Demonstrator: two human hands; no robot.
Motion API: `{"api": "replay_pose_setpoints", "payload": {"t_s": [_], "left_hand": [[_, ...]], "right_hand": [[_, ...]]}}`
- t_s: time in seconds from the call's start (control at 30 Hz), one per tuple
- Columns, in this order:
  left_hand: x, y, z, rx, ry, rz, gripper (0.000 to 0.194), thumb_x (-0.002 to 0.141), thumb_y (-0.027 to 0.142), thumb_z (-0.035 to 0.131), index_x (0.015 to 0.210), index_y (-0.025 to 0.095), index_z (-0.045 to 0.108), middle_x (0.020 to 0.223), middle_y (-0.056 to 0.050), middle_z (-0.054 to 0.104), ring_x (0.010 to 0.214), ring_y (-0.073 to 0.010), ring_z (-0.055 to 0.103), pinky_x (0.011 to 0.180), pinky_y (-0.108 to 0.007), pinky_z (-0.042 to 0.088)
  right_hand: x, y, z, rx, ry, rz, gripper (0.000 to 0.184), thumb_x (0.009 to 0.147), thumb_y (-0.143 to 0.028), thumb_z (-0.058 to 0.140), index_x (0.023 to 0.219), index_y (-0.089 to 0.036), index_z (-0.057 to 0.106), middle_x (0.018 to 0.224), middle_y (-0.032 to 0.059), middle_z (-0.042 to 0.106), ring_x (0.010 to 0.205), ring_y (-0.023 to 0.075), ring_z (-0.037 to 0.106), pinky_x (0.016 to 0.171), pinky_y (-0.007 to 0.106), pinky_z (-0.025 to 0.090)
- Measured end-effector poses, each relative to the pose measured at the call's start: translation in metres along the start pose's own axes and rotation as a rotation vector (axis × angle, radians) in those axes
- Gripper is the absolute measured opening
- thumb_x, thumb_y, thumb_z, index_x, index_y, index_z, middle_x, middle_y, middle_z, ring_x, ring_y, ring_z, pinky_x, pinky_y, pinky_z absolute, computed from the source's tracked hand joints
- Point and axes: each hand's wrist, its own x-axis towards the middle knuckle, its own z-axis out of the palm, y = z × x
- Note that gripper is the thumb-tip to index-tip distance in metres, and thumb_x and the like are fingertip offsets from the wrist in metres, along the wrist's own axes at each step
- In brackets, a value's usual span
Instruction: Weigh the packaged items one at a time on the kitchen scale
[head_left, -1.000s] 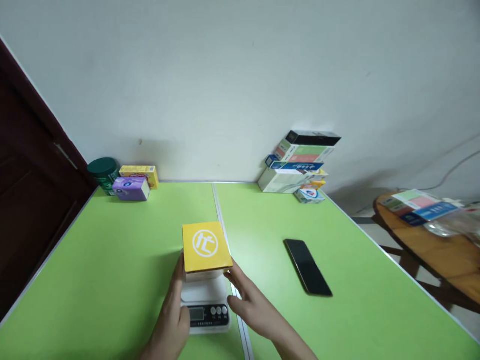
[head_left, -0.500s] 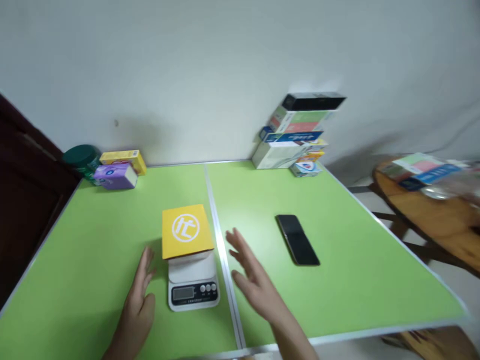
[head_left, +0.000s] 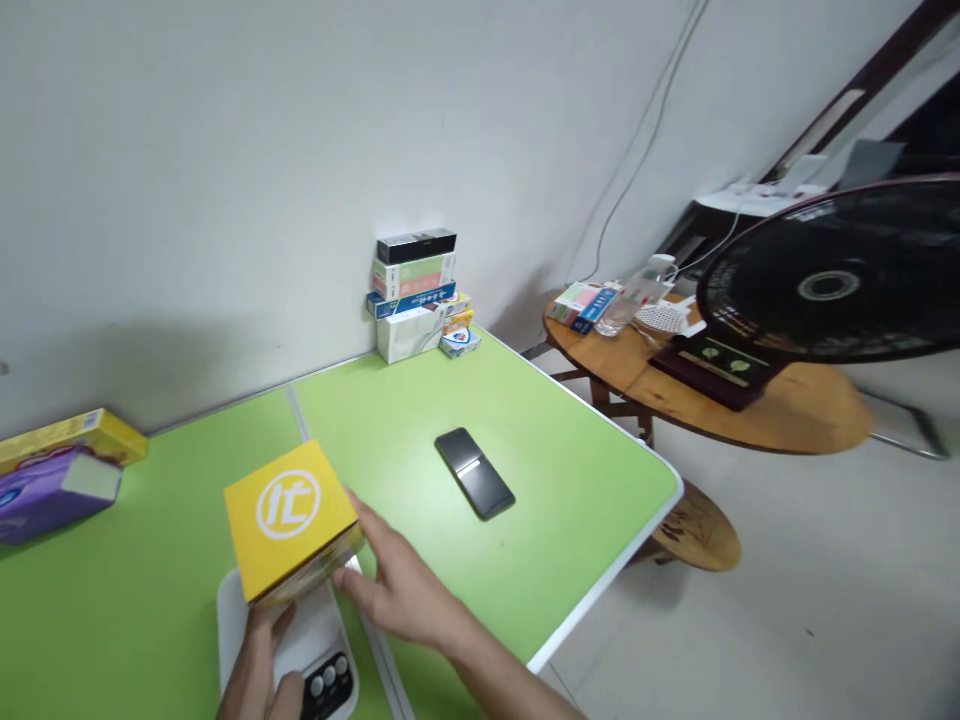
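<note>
Between my two hands is a yellow box [head_left: 279, 520] with a white round emblem on top. It is slightly tilted and seems raised over a white kitchen scale [head_left: 306, 630]. My right hand [head_left: 397, 575] grips the box's right side, thumb at the near face and fingers behind the corner. At the near lower side, my left hand [head_left: 259, 665] holds the box from below, its fingertips partly hidden by it. My left thumb lies in front of the scale's panel, covering part of it; the round buttons still show.
A black phone [head_left: 475, 473] lies on the green table [head_left: 555, 480]. Stacked boxes [head_left: 416, 290] stand against the wall. A purple pack [head_left: 56, 495] and a yellow carton [head_left: 112, 437] sit at left. On the right, a wooden table [head_left: 817, 410] holds a bottle [head_left: 637, 295] and a black fan [head_left: 825, 280].
The view has swung right. Both hands, open and apart from the box before, have closed on it, and the yellow box now looks lifted and turned above the scale.
</note>
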Motion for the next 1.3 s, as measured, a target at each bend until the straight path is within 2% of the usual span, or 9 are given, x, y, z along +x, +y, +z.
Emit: {"api": "replay_pose_setpoints", "payload": {"t_s": [0.13,0.23,0.3,0.47,0.63,0.77,0.9,1.1,1.3], "left_hand": [[0.041,0.079,0.053,0.033,-0.253,0.198,0.083,0.072,0.018,0.053,0.149,0.017,0.023,0.155,-0.012,0.031,0.144,-0.0311,0.021,0.118,-0.047,0.012],[0.075,0.137,0.116,0.041,-0.442,0.337,0.098,0.067,0.009,0.050,0.152,0.014,0.001,0.161,-0.010,0.001,0.147,-0.0274,0.005,0.119,-0.045,0.005],[0.092,0.163,0.164,0.017,-0.493,0.396,0.104,0.062,0.004,0.049,0.151,0.008,-0.007,0.161,-0.012,-0.008,0.147,-0.0250,-0.005,0.119,-0.040,0.001],[0.126,0.199,0.272,0.028,-0.557,0.457,0.112,0.052,-0.003,0.049,0.148,-0.001,-0.009,0.159,-0.018,-0.013,0.146,-0.0237,-0.013,0.118,-0.031,-0.004],[0.161,0.226,0.341,0.035,-0.555,0.442,0.115,0.048,-0.006,0.050,0.148,-0.004,-0.006,0.158,-0.021,-0.013,0.145,-0.0243,-0.016,0.118,-0.029,-0.004],[0.195,0.234,0.375,0.048,-0.526,0.387,0.115,0.048,-0.007,0.051,0.148,-0.004,-0.005,0.158,-0.023,-0.012,0.146,-0.0264,-0.014,0.117,-0.030,-0.003],[0.226,0.233,0.394,0.075,-0.480,0.344,0.113,0.050,-0.007,0.053,0.148,-0.004,-0.004,0.157,-0.026,-0.010,0.146,-0.0271,-0.013,0.117,-0.031,-0.002],[0.250,0.232,0.405,0.106,-0.394,0.313,0.117,0.053,-0.007,0.056,0.148,0.002,-0.011,0.157,-0.021,-0.017,0.145,-0.0242,-0.018,0.117,-0.033,-0.002],[0.252,0.229,0.410,0.110,-0.379,0.296,0.118,0.053,-0.007,0.056,0.149,0.005,-0.012,0.158,-0.018,-0.019,0.145,-0.0227,-0.019,0.118,-0.032,-0.001]], "right_hand": [[0.005,-0.001,-0.080,-0.043,0.224,-0.062,0.067,0.081,-0.027,0.061,0.144,-0.026,0.038,0.145,0.0044,0.047,0.135,0.0282,0.041,0.115,0.044,0.029],[0.012,0.021,-0.141,0.004,0.402,-0.089,0.057,0.073,-0.024,0.061,0.129,-0.021,0.051,0.132,0.0081,0.059,0.120,0.0286,0.054,0.105,0.045,0.040],[0.016,0.042,-0.179,0.082,0.532,-0.061,0.052,0.066,-0.023,0.061,0.118,-0.019,0.056,0.123,0.0079,0.064,0.111,0.0277,0.059,0.099,0.043,0.044],[0.019,0.085,-0.265,0.134,0.772,0.029,0.038,0.056,-0.023,0.059,0.094,-0.020,0.059,0.098,0.0051,0.070,0.095,0.0283,0.061,0.085,0.042,0.048],[0.040,0.110,-0.338,0.110,0.809,0.047,0.030,0.053,-0.023,0.056,0.083,-0.021,0.059,0.088,0.0026,0.070,0.092,0.0279,0.059,0.084,0.040,0.045],[0.069,0.135,-0.374,0.115,0.778,0.075,0.027,0.051,-0.023,0.056,0.077,-0.021,0.060,0.080,0.0019,0.069,0.087,0.0271,0.059,0.080,0.038,0.044],[0.101,0.162,-0.391,0.134,0.751,0.090,0.028,0.050,-0.024,0.054,0.076,-0.020,0.061,0.077,0.0008,0.069,0.083,0.0260,0.060,0.079,0.039,0.045],[0.135,0.180,-0.398,0.145,0.758,0.070,0.035,0.049,-0.023,0.052,0.083,-0.020,0.060,0.085,0.0004,0.070,0.088,0.0250,0.059,0.079,0.036,0.046],[0.141,0.185,-0.395,0.109,0.791,0.088,0.037,0.049,-0.023,0.050,0.085,-0.020,0.059,0.088,0.0017,0.069,0.093,0.0264,0.058,0.080,0.036,0.047]]}}
